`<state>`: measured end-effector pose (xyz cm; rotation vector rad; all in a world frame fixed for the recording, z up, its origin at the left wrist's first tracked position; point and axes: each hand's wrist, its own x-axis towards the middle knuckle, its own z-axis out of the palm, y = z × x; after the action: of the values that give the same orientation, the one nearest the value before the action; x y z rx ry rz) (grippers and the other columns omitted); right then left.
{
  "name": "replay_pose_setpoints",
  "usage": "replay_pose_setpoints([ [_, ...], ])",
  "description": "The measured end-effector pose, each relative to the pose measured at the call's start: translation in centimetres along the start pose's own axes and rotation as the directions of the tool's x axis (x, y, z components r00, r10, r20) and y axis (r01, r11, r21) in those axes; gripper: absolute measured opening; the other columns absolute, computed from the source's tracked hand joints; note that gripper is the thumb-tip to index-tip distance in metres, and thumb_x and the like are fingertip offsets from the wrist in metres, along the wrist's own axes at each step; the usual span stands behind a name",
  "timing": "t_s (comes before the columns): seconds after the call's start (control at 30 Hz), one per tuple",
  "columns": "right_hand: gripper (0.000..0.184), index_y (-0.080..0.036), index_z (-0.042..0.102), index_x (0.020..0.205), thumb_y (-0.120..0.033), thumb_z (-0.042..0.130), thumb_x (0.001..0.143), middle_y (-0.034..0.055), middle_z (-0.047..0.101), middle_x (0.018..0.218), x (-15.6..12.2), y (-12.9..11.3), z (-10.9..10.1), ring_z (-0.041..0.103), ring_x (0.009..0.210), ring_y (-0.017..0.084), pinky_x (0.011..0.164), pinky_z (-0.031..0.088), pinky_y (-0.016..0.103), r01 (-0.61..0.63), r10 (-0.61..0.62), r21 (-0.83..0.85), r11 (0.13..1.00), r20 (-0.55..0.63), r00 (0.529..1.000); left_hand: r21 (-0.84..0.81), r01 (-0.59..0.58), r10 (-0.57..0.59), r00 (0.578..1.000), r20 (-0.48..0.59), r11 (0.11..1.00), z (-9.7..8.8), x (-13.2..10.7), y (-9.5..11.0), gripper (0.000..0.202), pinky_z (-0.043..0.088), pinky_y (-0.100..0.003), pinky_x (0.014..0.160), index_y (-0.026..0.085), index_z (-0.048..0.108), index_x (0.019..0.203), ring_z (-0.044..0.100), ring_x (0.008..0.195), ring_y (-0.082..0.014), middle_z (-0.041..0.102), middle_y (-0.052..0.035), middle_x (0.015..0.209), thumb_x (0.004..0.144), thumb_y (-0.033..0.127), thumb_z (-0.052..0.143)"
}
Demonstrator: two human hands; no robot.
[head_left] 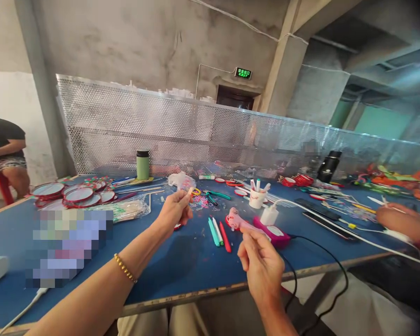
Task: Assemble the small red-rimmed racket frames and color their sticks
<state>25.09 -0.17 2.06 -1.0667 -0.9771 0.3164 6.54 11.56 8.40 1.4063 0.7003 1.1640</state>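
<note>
My left hand [177,211] is raised over the middle of the blue table, thumb and fingers pinched together. A small pale tip shows at its fingertips, too small to name. Lower and to the right, my right hand [261,261] is also closed in a pinch; whatever is in it, if anything, cannot be made out. Just beyond it lies a pink, soft-looking piece [235,219]. Between the hands lie a teal marker [213,232], a white marker [217,230] and a red marker [225,237]. Small colourful clips or bands [202,200] are scattered behind my left hand.
Green-handled pliers [220,195] and a paper cup [256,199] of pens stand behind. A purple power strip [275,232] with a white charger [269,214] trails cables rightward. Red-rimmed discs [83,195] and a green bottle [143,165] are left. A co-worker's arm [395,215] rests right.
</note>
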Motion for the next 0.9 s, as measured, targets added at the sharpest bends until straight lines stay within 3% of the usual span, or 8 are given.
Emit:
replay_pose_setpoints([
  [0.1,0.034,-0.014,0.070,0.098,-0.046,0.065,0.086,-0.0047,0.051,0.051,0.2,-0.7,-0.8,0.038,0.035,0.007,0.033,0.029,0.020,0.036,-0.035,-0.067,0.997,0.012,0.999,-0.025,-0.026,0.025,0.999,-0.038,0.999,-0.1,-0.1,0.3,0.022,0.032,-0.017,0.035,0.017,0.051,0.093,0.050,0.033,-0.0090,0.063,0.0014,0.054,0.084,0.035,0.057],
  [0.2,0.028,-0.016,0.068,0.084,-0.043,0.062,0.089,-0.0032,0.055,0.055,0.9,-2.0,-2.2,0.043,0.039,0.007,0.037,0.034,0.020,0.159,-0.163,-0.190,0.969,-0.006,0.987,-0.042,-0.034,0.031,0.997,-0.069,0.999,-0.2,-0.1,0.6,0.016,0.042,-0.019,0.043,0.016,0.050,0.098,0.060,0.043,-0.0109,0.068,-0.0012,0.064,0.084,0.023,0.054],
  [0.27,0.027,-0.017,0.067,0.080,-0.042,0.061,0.090,-0.0020,0.057,0.058,1.8,-3.1,-3.2,0.046,0.043,0.008,0.042,0.039,0.021,0.266,-0.275,-0.325,0.908,0.018,0.961,-0.064,-0.012,0.008,0.998,-0.064,0.998,-0.1,-0.1,0.6,0.016,0.047,-0.021,0.048,0.016,0.049,0.097,0.065,0.050,-0.0127,0.070,-0.0029,0.069,0.083,0.021,0.056],
  [0.33,0.023,-0.019,0.069,0.088,-0.040,0.059,0.091,0.0000,0.063,0.064,2.9,-3.8,-3.8,0.053,0.050,0.011,0.051,0.045,0.022,0.370,-0.357,-0.460,0.807,0.119,0.927,-0.086,0.009,-0.014,0.999,-0.051,0.996,0.1,-0.2,0.5,0.018,0.052,-0.024,0.053,0.017,0.048,0.096,0.069,0.056,-0.0150,0.071,-0.0040,0.073,0.082,0.020,0.059],
  [0.47,0.017,-0.021,0.068,0.094,-0.031,0.054,0.095,0.0044,0.070,0.087,5.0,-4.1,-3.2,0.063,0.073,0.016,0.070,0.048,0.027,0.627,-0.472,-0.521,0.579,0.412,0.779,-0.110,0.029,-0.034,0.998,-0.043,0.994,0.5,-0.3,0.1,0.016,0.057,-0.030,0.063,0.017,0.049,0.092,0.072,0.062,-0.0178,0.070,-0.0042,0.073,0.081,0.015,0.059],
  [0.63,0.020,-0.020,0.067,0.091,-0.022,0.048,0.097,0.0045,0.071,0.085,6.7,-3.3,-0.6,0.064,0.080,0.019,0.078,0.044,0.033,0.798,-0.473,-0.451,0.399,0.644,0.601,-0.112,0.061,-0.066,0.997,-0.040,0.992,0.5,-0.2,0.0,0.019,0.058,-0.031,0.064,0.016,0.049,0.093,0.072,0.061,-0.0178,0.069,-0.0027,0.066,0.078,0.004,0.050],
  [0.8,0.017,-0.020,0.069,0.089,-0.019,0.053,0.096,0.0027,0.072,0.084,8.3,-4.6,1.2,0.063,0.078,0.017,0.082,0.039,0.033,0.830,-0.428,-0.437,0.347,0.714,0.555,-0.044,0.058,-0.061,0.996,-0.061,0.997,0.0,-0.1,0.6,0.018,0.057,-0.028,0.057,0.016,0.051,0.093,0.070,0.056,-0.0186,0.069,-0.0029,0.063,0.077,0.009,0.055],
  [0.9,0.018,-0.020,0.069,0.086,-0.017,0.054,0.096,0.0014,0.071,0.083,9.0,-5.6,1.5,0.061,0.079,0.017,0.083,0.034,0.034,0.877,-0.321,-0.420,0.234,0.818,0.477,-0.007,0.089,-0.090,0.993,-0.073,0.996,-0.1,-0.3,0.7,0.017,0.056,-0.027,0.055,0.016,0.052,0.093,0.071,0.056,-0.0187,0.070,-0.0032,0.064,0.077,0.011,0.056],
])
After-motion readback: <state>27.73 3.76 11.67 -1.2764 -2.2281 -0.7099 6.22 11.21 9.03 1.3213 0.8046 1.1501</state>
